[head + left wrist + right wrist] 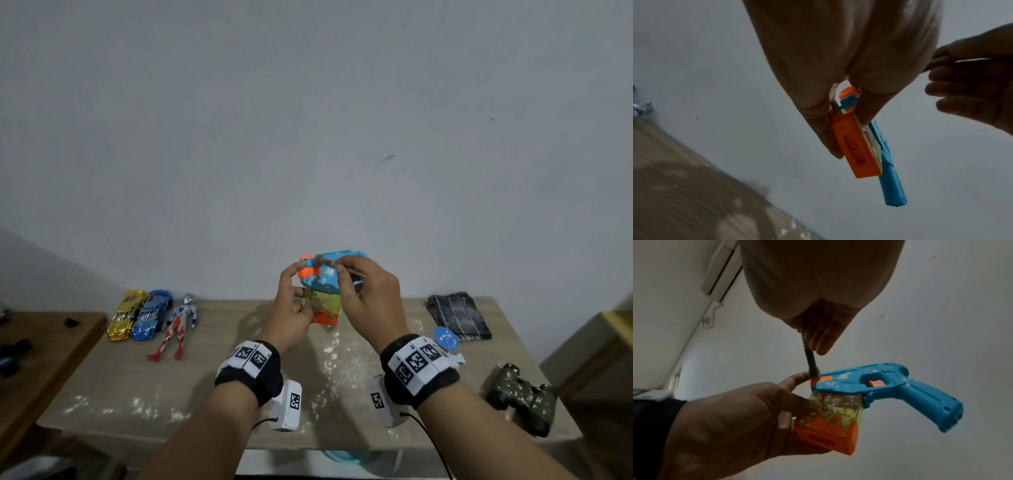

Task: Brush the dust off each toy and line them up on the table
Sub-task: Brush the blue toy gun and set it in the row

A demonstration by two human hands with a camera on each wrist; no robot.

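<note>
Toy water gun (869, 386) held up over desk (219, 380), in front of chest, between both hands. Left hand (291, 315) grips yellow tank and orange base, fingers curled round them, index fingertip on orange muzzle. Right hand (368, 301) pinches thin brush (810, 363), remaining fingers loosely spread. Brush tip touching gun top at muzzle end, just beside left index fingertip. Gun long axis runs left to right: muzzle toward left hand, blue handle pointing right and away, under right hand. White dust visible along top of barrel, trigger guard, handle, so judged stroke direction rightward along barrel from muzzle. Farther off, on desk's left: gold car (125, 313), blue car (152, 315), hero figure (176, 325) side by side, likely the row. Right side: binoculars (522, 397), folded cloth (457, 315).
</note>
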